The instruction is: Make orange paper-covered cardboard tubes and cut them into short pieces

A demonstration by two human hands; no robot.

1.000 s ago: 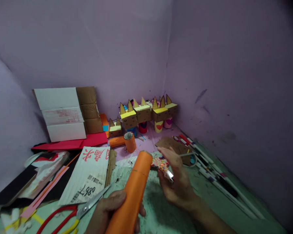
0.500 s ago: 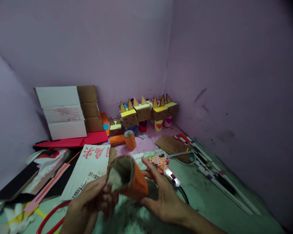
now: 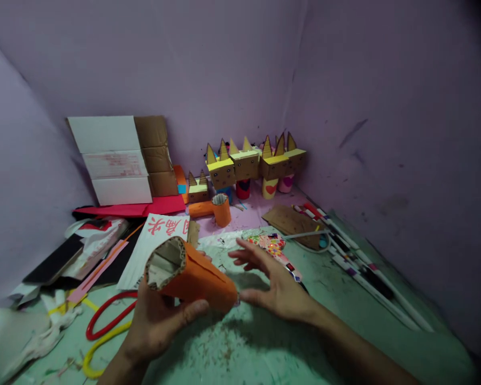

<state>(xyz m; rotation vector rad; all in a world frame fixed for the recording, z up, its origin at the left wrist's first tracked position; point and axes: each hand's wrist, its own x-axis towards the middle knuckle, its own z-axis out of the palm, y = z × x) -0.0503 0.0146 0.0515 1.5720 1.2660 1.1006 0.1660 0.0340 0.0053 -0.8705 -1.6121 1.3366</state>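
Observation:
An orange paper-covered cardboard tube (image 3: 202,275) is tilted above the table, its open corrugated end toward the left. My left hand (image 3: 160,318) grips it from below and behind, thumb along the near side. Beside the tube's right end, my right hand (image 3: 274,283) is open with its fingers spread; whether its thumb touches the tube I cannot tell. Just beyond that hand lies a floral-patterned glue gun (image 3: 270,246), partly covered by the fingers. Farther back, a smaller orange tube (image 3: 222,210) stands upright against another orange tube (image 3: 201,209) lying on its side.
Cardboard animal heads with pointed ears (image 3: 246,164) stand along the back, several on coloured tubes. At left are a white cardboard sheet (image 3: 134,259), a folded box (image 3: 112,160) and red-handled scissors (image 3: 98,321). Markers (image 3: 364,283) line the right wall beside brown cardboard (image 3: 291,224).
My right hand has let go of the orange tube and opened. My left hand now grips the tube, which has swung round so its open end is farther left. The view has shifted.

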